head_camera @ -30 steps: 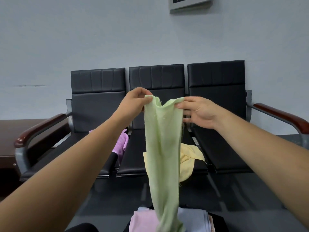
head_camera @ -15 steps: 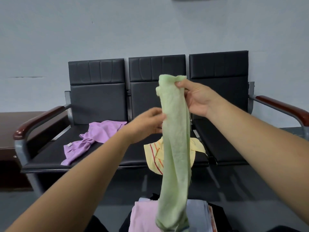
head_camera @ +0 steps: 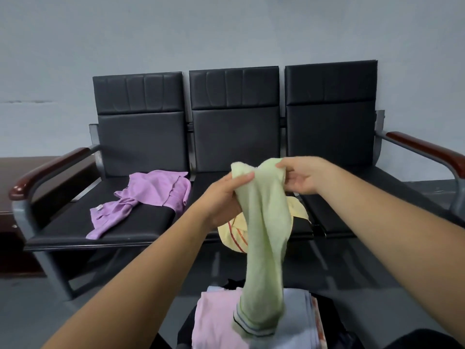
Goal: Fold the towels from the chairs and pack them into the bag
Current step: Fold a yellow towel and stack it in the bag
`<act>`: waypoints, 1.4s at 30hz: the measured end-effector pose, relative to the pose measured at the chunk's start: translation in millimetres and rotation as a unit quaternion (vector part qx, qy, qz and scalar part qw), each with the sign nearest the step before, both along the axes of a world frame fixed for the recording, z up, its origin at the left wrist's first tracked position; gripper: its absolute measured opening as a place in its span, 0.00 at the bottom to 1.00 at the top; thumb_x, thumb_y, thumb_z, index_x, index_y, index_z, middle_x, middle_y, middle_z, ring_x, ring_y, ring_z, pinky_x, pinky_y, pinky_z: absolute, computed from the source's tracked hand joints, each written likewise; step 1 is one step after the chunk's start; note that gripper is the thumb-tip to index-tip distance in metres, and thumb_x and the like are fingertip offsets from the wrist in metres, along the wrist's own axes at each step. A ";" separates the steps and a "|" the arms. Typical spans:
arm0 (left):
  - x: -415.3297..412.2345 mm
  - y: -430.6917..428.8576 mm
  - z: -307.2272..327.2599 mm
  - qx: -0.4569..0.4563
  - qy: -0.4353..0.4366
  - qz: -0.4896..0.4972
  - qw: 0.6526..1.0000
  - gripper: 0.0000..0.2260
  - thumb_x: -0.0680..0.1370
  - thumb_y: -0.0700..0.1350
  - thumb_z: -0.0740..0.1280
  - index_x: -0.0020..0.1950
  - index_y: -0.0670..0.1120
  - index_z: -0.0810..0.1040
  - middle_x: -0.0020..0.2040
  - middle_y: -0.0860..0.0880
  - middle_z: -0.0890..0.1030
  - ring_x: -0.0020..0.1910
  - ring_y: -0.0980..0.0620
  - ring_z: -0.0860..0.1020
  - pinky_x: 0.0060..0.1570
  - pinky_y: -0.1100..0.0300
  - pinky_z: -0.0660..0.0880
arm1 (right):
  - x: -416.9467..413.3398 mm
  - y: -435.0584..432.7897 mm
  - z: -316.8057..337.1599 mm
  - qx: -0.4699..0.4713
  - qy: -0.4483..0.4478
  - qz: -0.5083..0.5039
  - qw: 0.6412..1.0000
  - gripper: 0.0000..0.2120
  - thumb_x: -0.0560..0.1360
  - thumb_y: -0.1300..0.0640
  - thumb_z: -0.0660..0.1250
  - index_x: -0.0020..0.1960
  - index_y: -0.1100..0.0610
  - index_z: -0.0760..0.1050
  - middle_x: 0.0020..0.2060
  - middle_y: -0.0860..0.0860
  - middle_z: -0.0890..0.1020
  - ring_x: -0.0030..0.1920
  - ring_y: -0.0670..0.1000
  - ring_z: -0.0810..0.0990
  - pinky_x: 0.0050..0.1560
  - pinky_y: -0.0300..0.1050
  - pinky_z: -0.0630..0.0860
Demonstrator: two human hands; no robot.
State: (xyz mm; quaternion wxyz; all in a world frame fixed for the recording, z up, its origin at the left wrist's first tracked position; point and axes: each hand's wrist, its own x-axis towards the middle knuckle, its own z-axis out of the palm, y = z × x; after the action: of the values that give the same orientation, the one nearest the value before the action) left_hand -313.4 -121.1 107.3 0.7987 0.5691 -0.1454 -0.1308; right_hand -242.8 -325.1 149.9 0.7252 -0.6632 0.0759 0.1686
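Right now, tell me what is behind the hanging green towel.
Behind the green towel, a yellow towel with red stripes lies on the middle seat, showing at both sides. Its middle is covered, so its full shape cannot be seen.

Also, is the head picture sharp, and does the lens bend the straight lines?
Head view: light is soft and even, no harsh glare; the green towel looks slightly smeared; the black chairs lean outward toward the frame sides, a wide-angle effect.

Chairs (head_camera: 234, 127) at rear w/ left-seat towel (head_camera: 151, 195) & mid-seat towel (head_camera: 234, 235) on them. Hanging towel (head_camera: 264, 222) in front, its end over folded stack (head_camera: 216, 321) in bag (head_camera: 327, 308) below.
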 end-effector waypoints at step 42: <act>16.0 19.2 -10.6 0.050 -0.022 0.085 0.995 0.11 0.78 0.36 0.66 0.60 0.40 0.80 0.52 0.44 0.86 0.49 0.49 0.85 0.50 0.58 0.82 | -6.1 -24.4 -46.8 0.010 -0.154 0.004 0.988 0.04 0.81 0.59 0.68 0.55 0.56 0.80 0.49 0.55 0.86 0.48 0.54 0.85 0.52 0.59 0.83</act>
State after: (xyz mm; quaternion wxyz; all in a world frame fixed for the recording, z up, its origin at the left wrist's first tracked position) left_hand -297.4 -101.9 96.7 0.7739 0.6215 -0.1076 -0.0568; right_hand -248.9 -349.4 103.1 0.7340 -0.6744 -0.0413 0.0681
